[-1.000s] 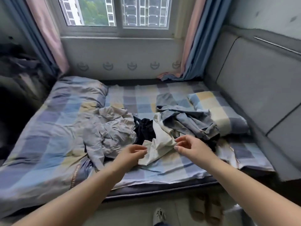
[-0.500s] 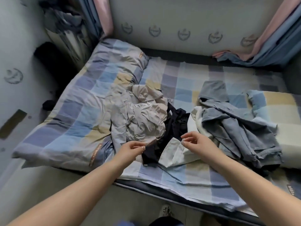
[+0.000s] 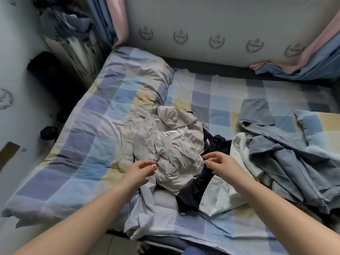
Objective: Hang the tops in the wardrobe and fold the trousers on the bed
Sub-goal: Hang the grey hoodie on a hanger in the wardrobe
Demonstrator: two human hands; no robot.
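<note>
- Your left hand (image 3: 141,169) sits at the 9 o'clock edge of the crumpled beige fabric garment (image 3: 174,150). Grip state: fingers curled, thumb and fingertips drawn together at the cloth edge. Whether they have pinched the fabric cannot be told.
- Your right hand (image 3: 219,163) sits at the 3 o'clock edge of the same garment. Grip state: fingers curled with a small gap between them, tips touching or just beside the cloth; a hold cannot be confirmed.
- The beige garment lies in a heap near the middle of the checked blue, yellow and grey bed cover (image 3: 88,144).
- A black garment (image 3: 191,196) lies partly under the beige heap, showing at its 3 and 5 o'clock sides.
- A white fabric garment (image 3: 219,196) touches the black one on its 3 o'clock side.
- A rumpled grey-blue garment (image 3: 287,153) lies at 3 o'clock of the white one, overlapping it.
- A checked pillow (image 3: 320,129) lies at 3 o'clock on the bed.
</note>
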